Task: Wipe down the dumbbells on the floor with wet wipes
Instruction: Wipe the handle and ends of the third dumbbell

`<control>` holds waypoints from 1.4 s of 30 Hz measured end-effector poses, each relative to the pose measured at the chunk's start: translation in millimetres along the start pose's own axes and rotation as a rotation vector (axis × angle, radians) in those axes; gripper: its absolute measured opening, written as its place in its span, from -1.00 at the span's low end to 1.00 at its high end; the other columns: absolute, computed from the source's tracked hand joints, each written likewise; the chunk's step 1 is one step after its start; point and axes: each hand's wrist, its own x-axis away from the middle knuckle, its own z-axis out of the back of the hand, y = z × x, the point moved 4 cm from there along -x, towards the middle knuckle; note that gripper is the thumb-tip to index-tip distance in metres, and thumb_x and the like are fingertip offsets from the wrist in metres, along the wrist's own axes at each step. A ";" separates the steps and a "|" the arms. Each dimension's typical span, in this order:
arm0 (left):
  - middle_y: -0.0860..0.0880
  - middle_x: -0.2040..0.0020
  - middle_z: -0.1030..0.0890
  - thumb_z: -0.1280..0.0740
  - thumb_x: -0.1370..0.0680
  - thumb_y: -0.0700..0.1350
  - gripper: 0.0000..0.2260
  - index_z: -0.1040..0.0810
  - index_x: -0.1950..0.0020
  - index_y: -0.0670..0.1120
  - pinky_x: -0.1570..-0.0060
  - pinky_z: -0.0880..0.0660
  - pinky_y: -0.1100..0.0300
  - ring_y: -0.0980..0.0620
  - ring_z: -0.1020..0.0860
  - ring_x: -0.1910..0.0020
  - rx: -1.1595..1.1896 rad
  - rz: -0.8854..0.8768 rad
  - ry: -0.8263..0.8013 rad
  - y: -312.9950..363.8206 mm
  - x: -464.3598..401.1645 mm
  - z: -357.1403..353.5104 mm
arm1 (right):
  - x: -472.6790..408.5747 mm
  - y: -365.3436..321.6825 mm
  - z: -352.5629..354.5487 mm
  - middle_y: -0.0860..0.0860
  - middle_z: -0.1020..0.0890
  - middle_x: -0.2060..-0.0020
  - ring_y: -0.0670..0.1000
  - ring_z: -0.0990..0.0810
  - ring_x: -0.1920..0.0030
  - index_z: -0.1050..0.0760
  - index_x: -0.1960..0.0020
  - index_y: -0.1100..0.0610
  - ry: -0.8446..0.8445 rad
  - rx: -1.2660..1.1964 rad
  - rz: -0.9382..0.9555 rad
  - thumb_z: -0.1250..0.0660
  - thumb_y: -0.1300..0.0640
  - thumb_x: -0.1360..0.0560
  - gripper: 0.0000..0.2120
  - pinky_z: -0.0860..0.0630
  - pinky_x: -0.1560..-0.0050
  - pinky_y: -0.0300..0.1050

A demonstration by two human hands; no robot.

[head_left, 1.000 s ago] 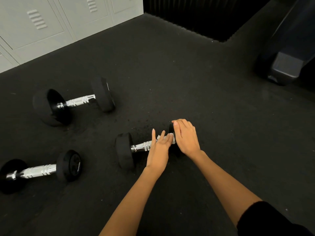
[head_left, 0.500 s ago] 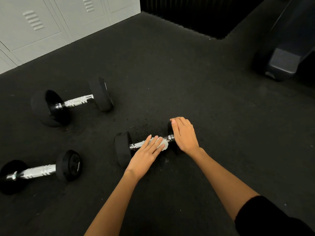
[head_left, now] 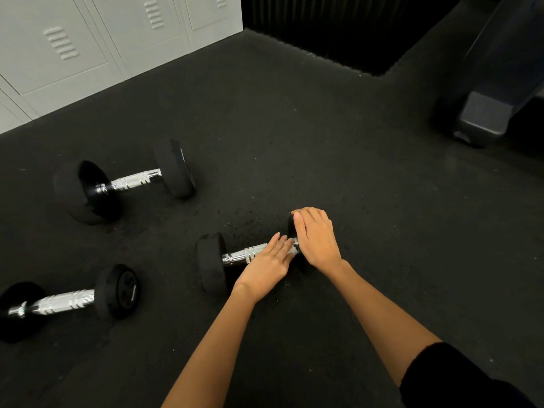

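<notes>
Left hand (head_left: 269, 265): slid right along dumbbell (head_left: 212, 262) handle; grip flat, fingers straight, pressing wipe (head_left: 291, 252).
Right hand (head_left: 318, 237): grip curled over end weight.

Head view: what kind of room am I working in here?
Most likely a gym or its locker area: three dumbbells lie on a black rubber floor, with pale metal lockers along the far wall.

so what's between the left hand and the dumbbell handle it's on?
Head view: a white wet wipe peeks out under the left hand's fingers on the chrome handle of the near dumbbell.
</notes>
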 end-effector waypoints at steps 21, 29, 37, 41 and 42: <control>-0.18 -0.12 -0.63 -0.40 -0.49 -0.23 -0.74 -0.59 -0.17 -0.21 -0.35 -0.29 -0.03 -0.11 -0.57 -0.20 0.640 0.634 0.435 -13.7 10.8 -19.0 | -1.6 0.8 -0.6 -0.02 -0.53 -0.16 -0.04 -0.40 -0.21 -0.48 -0.23 0.08 -0.020 -0.015 -0.014 0.00 0.05 -0.65 -0.68 -0.32 -0.25 -0.07; -0.05 0.04 -0.62 -0.04 -0.65 -0.04 -0.66 -0.59 -0.07 -0.11 -0.48 -0.07 -0.09 0.00 -0.51 -0.11 0.698 0.872 0.187 -30.4 -6.7 -11.3 | -1.6 -0.5 1.5 -0.02 -0.54 -0.11 -0.03 -0.43 -0.15 -0.49 -0.18 0.08 -0.016 -0.024 -0.009 -0.01 0.06 -0.64 -0.69 -0.34 -0.21 -0.08; -0.01 -0.04 -0.59 -0.01 -0.65 -0.05 -0.67 -0.57 -0.04 -0.08 -0.40 0.28 -0.30 0.00 -0.42 -0.26 0.904 0.836 0.011 -36.5 -21.5 -15.9 | -0.9 -0.5 1.8 -0.01 -0.56 -0.10 -0.01 -0.40 -0.19 -0.50 -0.13 0.09 -0.009 -0.008 0.000 0.01 0.09 -0.65 -0.69 -0.32 -0.20 -0.07; -0.01 0.14 -0.59 0.01 -0.63 -0.05 -0.67 -0.53 0.07 -0.06 -0.35 0.36 -0.33 0.01 -0.51 -0.14 0.958 0.796 -0.056 -40.0 -30.0 -13.0 | -1.6 -0.1 0.7 -0.01 -0.55 -0.11 -0.02 -0.39 -0.20 -0.50 -0.15 0.09 -0.019 -0.004 -0.004 0.02 0.08 -0.65 -0.68 -0.32 -0.21 -0.06; 0.00 0.17 -0.58 0.02 -0.63 -0.06 -0.68 -0.51 0.10 -0.05 -0.35 0.37 -0.33 0.00 -0.52 -0.11 0.975 0.786 -0.079 -40.2 -32.4 -11.6 | -1.4 0.1 0.5 -0.01 -0.54 -0.12 -0.02 -0.39 -0.20 -0.50 -0.16 0.09 -0.021 -0.005 -0.005 0.02 0.08 -0.65 -0.68 -0.31 -0.21 -0.06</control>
